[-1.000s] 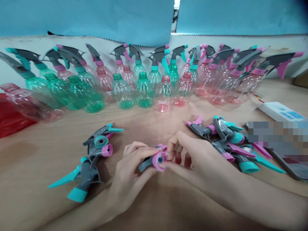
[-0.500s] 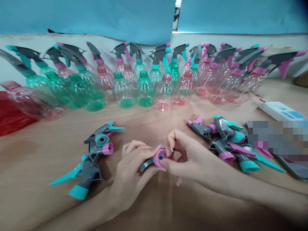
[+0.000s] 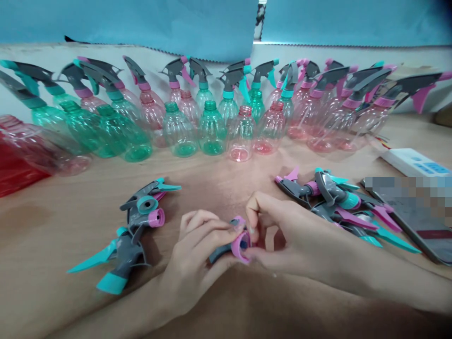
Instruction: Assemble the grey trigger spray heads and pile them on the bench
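Near the front middle of the table, my left hand (image 3: 196, 256) is closed around a grey trigger spray head (image 3: 221, 252). Its pink screw collar (image 3: 241, 246) faces right, with a dark blue piece visible inside the opening. My right hand (image 3: 278, 235) has thumb and bent fingers gripping the collar's right edge. Whether a small part is also between those fingertips is hidden. To the left lie several loose spray heads with turquoise and pink collars (image 3: 129, 252). Another pile of spray heads (image 3: 332, 197) lies beyond my right hand and is partly covered by it.
Along the back stand pink and green clear bottles, several with spray heads fitted and several open-necked (image 3: 242, 136). A red bag (image 3: 21, 165) is at the left. At the right are a phone (image 3: 416, 221) and a white box (image 3: 416, 162). Blue cloth (image 3: 141, 28) hangs behind.
The held spray head has shifted slightly right and its collar has turned more to the right. My right hand's fingers have curled in closer at the collar. The view has shifted a little.
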Motion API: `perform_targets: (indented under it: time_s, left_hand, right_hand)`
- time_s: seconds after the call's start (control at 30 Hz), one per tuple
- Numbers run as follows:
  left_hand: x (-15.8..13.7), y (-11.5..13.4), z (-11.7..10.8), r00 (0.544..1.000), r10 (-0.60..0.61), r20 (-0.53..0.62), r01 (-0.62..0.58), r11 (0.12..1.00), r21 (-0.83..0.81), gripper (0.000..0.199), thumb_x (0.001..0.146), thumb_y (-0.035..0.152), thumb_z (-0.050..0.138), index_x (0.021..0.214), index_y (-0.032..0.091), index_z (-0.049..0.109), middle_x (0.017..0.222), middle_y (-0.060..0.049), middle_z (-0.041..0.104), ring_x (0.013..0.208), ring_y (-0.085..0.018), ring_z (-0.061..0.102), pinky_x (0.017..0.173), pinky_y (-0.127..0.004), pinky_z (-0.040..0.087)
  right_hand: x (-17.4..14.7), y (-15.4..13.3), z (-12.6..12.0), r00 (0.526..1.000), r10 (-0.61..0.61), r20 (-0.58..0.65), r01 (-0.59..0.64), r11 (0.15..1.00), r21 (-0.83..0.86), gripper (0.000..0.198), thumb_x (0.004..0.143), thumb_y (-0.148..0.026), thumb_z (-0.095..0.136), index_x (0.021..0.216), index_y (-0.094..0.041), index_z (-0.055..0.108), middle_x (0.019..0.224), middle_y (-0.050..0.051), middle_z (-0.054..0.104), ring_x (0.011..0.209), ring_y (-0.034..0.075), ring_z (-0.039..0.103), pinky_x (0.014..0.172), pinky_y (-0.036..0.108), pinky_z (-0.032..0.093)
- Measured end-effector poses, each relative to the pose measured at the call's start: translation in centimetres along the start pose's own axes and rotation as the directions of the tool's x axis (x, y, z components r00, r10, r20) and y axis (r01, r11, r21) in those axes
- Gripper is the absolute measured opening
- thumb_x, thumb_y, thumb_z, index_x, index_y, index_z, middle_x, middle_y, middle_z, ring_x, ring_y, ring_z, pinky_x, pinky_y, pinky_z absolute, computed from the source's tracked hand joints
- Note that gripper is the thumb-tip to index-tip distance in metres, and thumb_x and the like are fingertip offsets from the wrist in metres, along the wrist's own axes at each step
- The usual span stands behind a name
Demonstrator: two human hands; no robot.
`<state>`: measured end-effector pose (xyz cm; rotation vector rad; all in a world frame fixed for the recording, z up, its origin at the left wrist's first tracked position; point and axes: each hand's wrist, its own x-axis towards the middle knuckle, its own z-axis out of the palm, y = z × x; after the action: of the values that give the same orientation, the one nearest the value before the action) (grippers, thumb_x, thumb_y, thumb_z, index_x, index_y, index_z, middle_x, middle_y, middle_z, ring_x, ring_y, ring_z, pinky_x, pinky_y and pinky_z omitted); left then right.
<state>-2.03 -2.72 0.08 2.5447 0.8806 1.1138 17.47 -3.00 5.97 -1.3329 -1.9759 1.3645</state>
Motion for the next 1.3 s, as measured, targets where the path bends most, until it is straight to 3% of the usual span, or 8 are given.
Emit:
perform_targets:
  time_s: [0.17,0.43,0.53,0.87,1.07,1.17,1.3]
  left_hand:
    - [0.0,0.2,0.0,0.999,0.028,0.023,-0.028,1.0,0.003,0.017,0.093,0.035,0.048,0.097,0.02,0.055,0.086,-0.002,0.067,0.08,-0.017,0.054,0.077,-0.036,0.036]
    - [-0.1,0.1,0.0,1.0,-0.014,-0.027,0.015,1.0,0.025,0.016,0.092,0.035,0.05,0.092,0.02,0.056,0.082,-0.002,0.064,0.077,-0.018,0.053,0.073,-0.036,0.034]
    - [-0.2,0.0,0.2,0.998,-0.035,-0.052,0.037,0.999,0.023,0.017,0.091,0.036,0.05,0.09,0.02,0.056,0.081,-0.001,0.064,0.077,-0.018,0.053,0.073,-0.037,0.033]
    - [-0.1,-0.1,0.0,0.999,-0.026,-0.033,0.029,0.995,0.096,0.011,0.09,0.031,0.052,0.094,0.02,0.055,0.082,-0.001,0.065,0.078,-0.02,0.054,0.074,-0.038,0.033]
    - [-0.4,0.2,0.1,1.0,0.002,-0.019,0.001,0.985,0.17,0.009,0.087,0.024,0.054,0.096,0.022,0.054,0.083,-0.002,0.067,0.079,-0.022,0.056,0.075,-0.04,0.033]
    - [-0.4,0.2,0.2,1.0,0.004,-0.015,-0.001,0.983,0.181,0.008,0.087,0.024,0.055,0.094,0.022,0.055,0.083,-0.002,0.068,0.078,-0.022,0.056,0.076,-0.039,0.032]
    - [-0.5,0.3,0.3,1.0,0.006,-0.004,-0.005,0.983,0.186,0.008,0.086,0.023,0.055,0.094,0.022,0.057,0.083,-0.001,0.07,0.077,-0.021,0.056,0.077,-0.039,0.031]
  right_hand:
    - [-0.3,-0.4,0.0,1.0,0.005,-0.023,-0.007,0.995,-0.096,0.025,0.069,-0.013,0.062,0.072,-0.023,0.038,0.061,-0.01,0.051,0.05,0.004,0.045,0.044,0.016,0.035]
    - [0.1,0.7,1.8,0.997,0.044,-0.064,-0.023,0.957,0.288,0.031,0.073,-0.012,0.057,0.072,-0.023,0.028,0.062,-0.011,0.042,0.05,0.004,0.04,0.044,0.017,0.034]
    - [0.2,0.8,2.2,0.995,0.032,-0.094,-0.003,0.954,0.299,0.032,0.073,-0.012,0.056,0.072,-0.023,0.027,0.064,-0.01,0.043,0.051,0.004,0.039,0.044,0.017,0.034]
    - [-0.1,0.7,3.0,0.962,-0.102,-0.254,0.103,0.995,-0.009,0.026,0.067,-0.007,0.05,0.073,-0.023,0.031,0.068,-0.009,0.047,0.05,0.003,0.043,0.043,0.015,0.033]
    - [0.0,0.9,3.0,0.96,-0.095,-0.263,0.038,0.976,-0.214,0.022,0.068,-0.013,0.051,0.075,-0.023,0.033,0.062,-0.007,0.046,0.049,0.008,0.046,0.043,0.02,0.035]
    - [-0.3,0.8,3.3,0.901,-0.239,-0.361,0.064,0.899,-0.434,0.018,0.066,-0.012,0.048,0.074,-0.022,0.036,0.063,-0.005,0.049,0.046,0.009,0.047,0.042,0.022,0.034]
    - [-1.2,0.6,4.0,0.785,-0.514,-0.345,0.138,0.688,-0.712,0.015,0.07,-0.006,0.041,0.075,-0.02,0.043,0.061,0.0,0.052,0.048,0.013,0.053,0.039,0.022,0.03]
